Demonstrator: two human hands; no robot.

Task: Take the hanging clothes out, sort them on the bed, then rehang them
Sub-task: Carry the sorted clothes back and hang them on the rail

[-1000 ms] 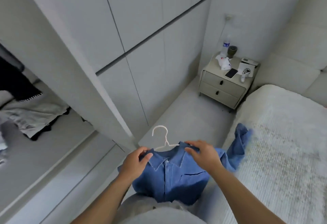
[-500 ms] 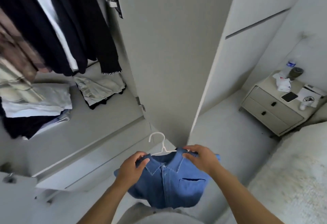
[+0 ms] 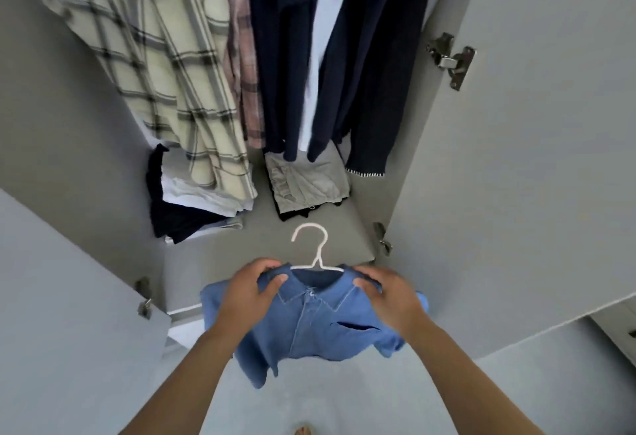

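**Blue shirt on its hanger, held up before the open wardrobe**

With the shirt already seated on the hanger, the step in hand looks like the rehanging. The person holds the blue denim shirt (image 3: 309, 328) in front of the open wardrobe (image 3: 537, 166), low and in the near middle of the view, below the clothes that hang inside. The left hand (image 3: 253, 292) grips the shirt's left shoulder, thumb on the front beside the collar and fingers curled over the top. The right hand (image 3: 387, 292) grips the other shoulder the same way. Both pinch cloth and, as far as can be judged, the hanger's arms beneath it.

The white hanger (image 3: 311, 249) runs across the view from hand to hand, so that line is the long axis of the shoulders. Its hook rises from the collar and points away from the person, toward the wardrobe, with its open side to the left. The shirt's front faces the camera and its body trails back toward the person.

The next move likely calls for lifting the shirt high, since the rail is out of view above, and finding a gap among the plaid shirts (image 3: 165, 66) and dark garments (image 3: 364, 66). One hand may need to move to the hook.
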